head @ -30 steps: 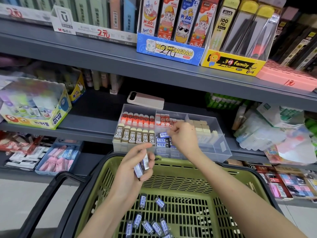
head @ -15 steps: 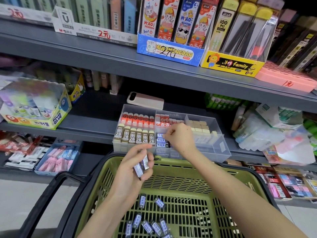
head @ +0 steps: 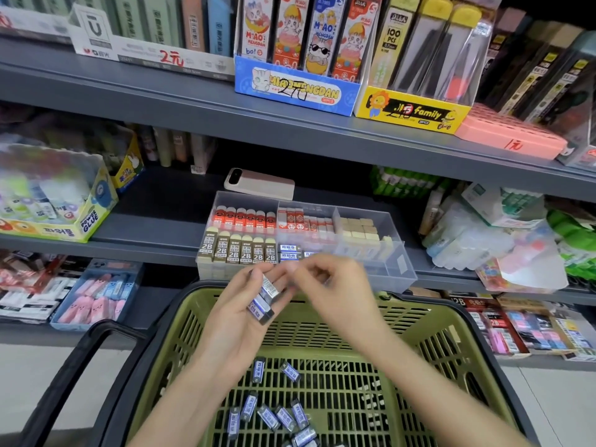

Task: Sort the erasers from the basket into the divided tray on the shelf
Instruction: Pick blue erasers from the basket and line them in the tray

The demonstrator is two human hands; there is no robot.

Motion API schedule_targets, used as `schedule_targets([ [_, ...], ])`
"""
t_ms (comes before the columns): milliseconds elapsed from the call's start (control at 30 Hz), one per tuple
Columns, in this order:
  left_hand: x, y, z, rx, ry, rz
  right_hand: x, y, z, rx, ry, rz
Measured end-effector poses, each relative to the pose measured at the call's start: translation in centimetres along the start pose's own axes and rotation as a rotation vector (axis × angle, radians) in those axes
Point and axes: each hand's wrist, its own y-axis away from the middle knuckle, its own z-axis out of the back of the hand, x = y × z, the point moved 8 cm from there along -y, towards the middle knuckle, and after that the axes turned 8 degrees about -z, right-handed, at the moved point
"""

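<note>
My left hand [head: 238, 312] holds a small stack of blue-and-black erasers [head: 263, 300] above the green basket [head: 429, 321]. My right hand [head: 329, 285] is just right of it, fingertips pinching at the top of that stack; it is blurred. Several more blue erasers [head: 277, 414] lie loose on the basket floor. The clear divided tray [head: 398, 264] stands on the shelf right behind my hands, with rows of red, brown 2B, cream and a few blue erasers [head: 290, 251] in separate compartments.
A pink phone [head: 259, 183] lies behind the tray. A glue display box [head: 58, 204] stands at left, plastic-wrapped packs [head: 483, 233] at right. The basket's black handle [head: 74, 359] hangs at lower left. The upper shelf carries pencil-lead boxes.
My right hand has pulled back from the tray's blue-eraser compartment down to the stack in my left hand. My left hand has risen slightly.
</note>
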Motion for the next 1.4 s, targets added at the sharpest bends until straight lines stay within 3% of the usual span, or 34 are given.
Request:
schedule_targets([
  [167,2.1,1.4,-1.3,0.086,-0.166,0.008,-2.1,4.1,-1.4,0.075,-0.363,-0.099],
  [267,2.9,1.9,-1.5,0.151,-0.283,0.023,-3.3,4.4,-1.0,0.168,-0.365,-0.142],
  [500,2.7,1.6,-2.0,0.279,-0.85,-0.109,-4.9,3.8,0.5,0.393,-0.291,-0.226],
  [733,2.6,1.3,-1.6,0.245,-0.745,-0.008,-4.0,3.1,0.8,0.319,-0.033,-0.057],
  [933,1.1,0.8,-0.5,0.099,-0.607,-0.009,-5.1,-3.5,6.5,0.099,-0.208,-0.132],
  [1100,0.5,0.7,0.1,0.061,-0.468,0.041,-5.8,-8.4,5.9,0.056,0.213,-0.103],
  [1400,-0.8,0.6,0.3,0.073,-0.438,0.023,-4.7,-8.8,3.5,-0.014,0.786,0.233],
])
